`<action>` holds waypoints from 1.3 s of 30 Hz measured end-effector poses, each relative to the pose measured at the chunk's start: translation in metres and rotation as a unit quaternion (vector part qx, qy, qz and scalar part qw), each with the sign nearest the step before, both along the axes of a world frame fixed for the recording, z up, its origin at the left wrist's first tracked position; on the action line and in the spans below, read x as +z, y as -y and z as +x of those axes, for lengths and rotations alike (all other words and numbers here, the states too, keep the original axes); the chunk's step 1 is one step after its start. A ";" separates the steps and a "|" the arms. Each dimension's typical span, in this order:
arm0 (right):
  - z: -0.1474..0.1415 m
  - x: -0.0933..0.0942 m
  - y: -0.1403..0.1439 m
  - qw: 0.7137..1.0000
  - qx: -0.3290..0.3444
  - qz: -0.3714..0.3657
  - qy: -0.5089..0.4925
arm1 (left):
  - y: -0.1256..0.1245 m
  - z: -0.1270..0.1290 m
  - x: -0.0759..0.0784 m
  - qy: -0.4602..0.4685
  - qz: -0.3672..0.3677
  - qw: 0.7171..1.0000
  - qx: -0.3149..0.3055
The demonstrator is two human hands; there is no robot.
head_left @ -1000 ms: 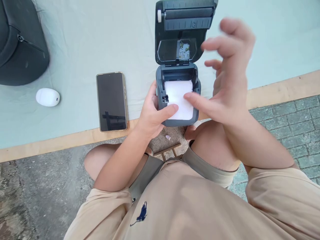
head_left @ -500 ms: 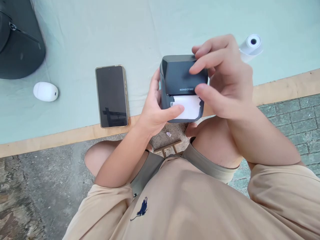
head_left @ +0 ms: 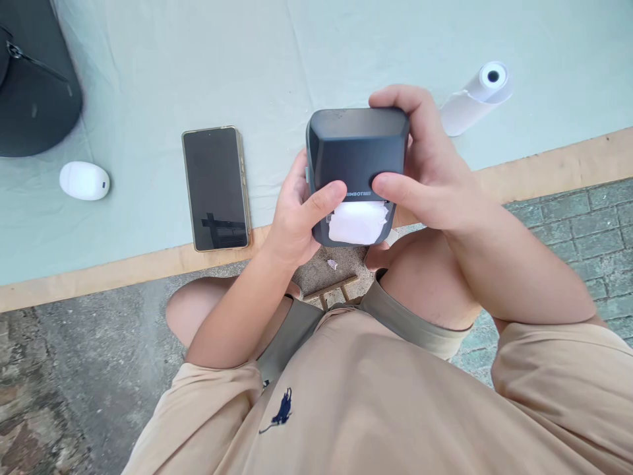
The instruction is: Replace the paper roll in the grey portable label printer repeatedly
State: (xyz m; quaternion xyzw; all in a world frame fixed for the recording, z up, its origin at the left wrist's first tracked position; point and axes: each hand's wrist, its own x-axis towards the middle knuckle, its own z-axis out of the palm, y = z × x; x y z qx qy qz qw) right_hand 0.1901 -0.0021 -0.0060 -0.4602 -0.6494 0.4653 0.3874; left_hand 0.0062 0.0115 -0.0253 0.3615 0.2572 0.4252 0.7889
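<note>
I hold the printer (head_left: 357,148) in both hands, just above the near edge of the surface (head_left: 346,46), over my knees. My left hand (head_left: 293,218) wraps its left side, fingers hidden behind the body, and the thumb lies across the front lip at the left end of the slot. My right hand (head_left: 426,178) closes round the right side: fingers curl over the far top corner, and the thumb presses on the lid's front edge beside the printed brand name. Both hands are clamped on it, neither spread wide.

The lid is down, and the paper (head_left: 358,221) sticks out of the slot toward me, a short white tongue between my two thumbs (its edge looks a little ragged, though glare washes it out). So the paper runs straight from the slot toward my body, its width crossing from thumb to thumb, and either thumb touches or nearly touches it; the left one sits slightly lower, nearer the loose end.

On the surface a phone (head_left: 214,188) lies face up left of the printer, a small white oval thing (head_left: 84,181) further left, a dark bag (head_left: 34,86) at the far left corner, and a spare roll (head_left: 475,97) on its side to the right.
</note>
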 end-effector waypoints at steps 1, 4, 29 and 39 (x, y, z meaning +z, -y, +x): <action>0.001 -0.001 -0.001 1.000 -0.004 0.006 -0.001 | -0.001 0.001 0.000 0.011 -0.011 1.000 -0.003; 0.004 -0.004 -0.004 0.998 -0.053 0.038 0.011 | -0.003 0.003 -0.003 0.025 -0.055 0.998 -0.003; -0.011 0.028 0.001 0.903 -0.294 0.299 0.090 | -0.004 0.001 -0.003 -0.024 -0.038 0.999 -0.028; 0.008 0.032 -0.009 0.836 -0.041 0.247 0.488 | -0.001 0.003 0.001 -0.038 -0.017 0.999 -0.019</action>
